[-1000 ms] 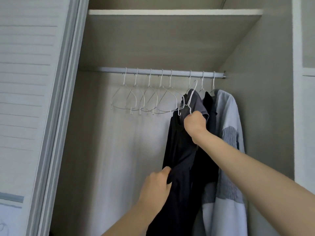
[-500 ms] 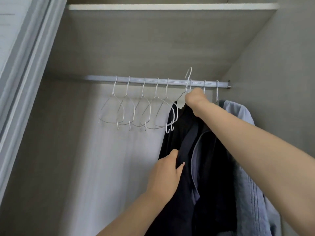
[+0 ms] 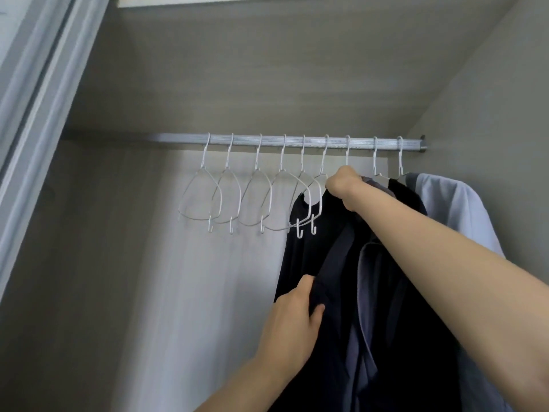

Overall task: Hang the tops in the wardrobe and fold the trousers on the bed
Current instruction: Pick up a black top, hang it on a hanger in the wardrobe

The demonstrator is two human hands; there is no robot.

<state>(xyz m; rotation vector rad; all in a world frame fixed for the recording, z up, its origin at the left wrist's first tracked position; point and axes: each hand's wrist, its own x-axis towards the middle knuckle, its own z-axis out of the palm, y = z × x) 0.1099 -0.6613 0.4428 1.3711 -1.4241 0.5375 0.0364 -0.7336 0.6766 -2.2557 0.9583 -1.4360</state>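
Right hand [image 3: 344, 184] grips a hanger [image 3: 347, 153] on the wardrobe rail [image 3: 267, 141] (dark top [image 3: 315, 248] attached); left hand [image 3: 294, 319] pinches its fabric.

Bare hangers [image 3: 237, 197] hang left of the tops [image 3: 386, 292] (same rail [image 3: 267, 141]).

left hand [image 3: 292, 318]: low, fingers pinching | right hand [image 3: 344, 184]: raised, fist closed

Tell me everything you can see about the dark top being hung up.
The dark navy top is soft, matte fabric hanging limp from a white wire hanger hooked over the wardrobe rail. The right hand grips it at the neck; the left hand pinches a fold lower down. It overlaps a grey-blue garment to its right.
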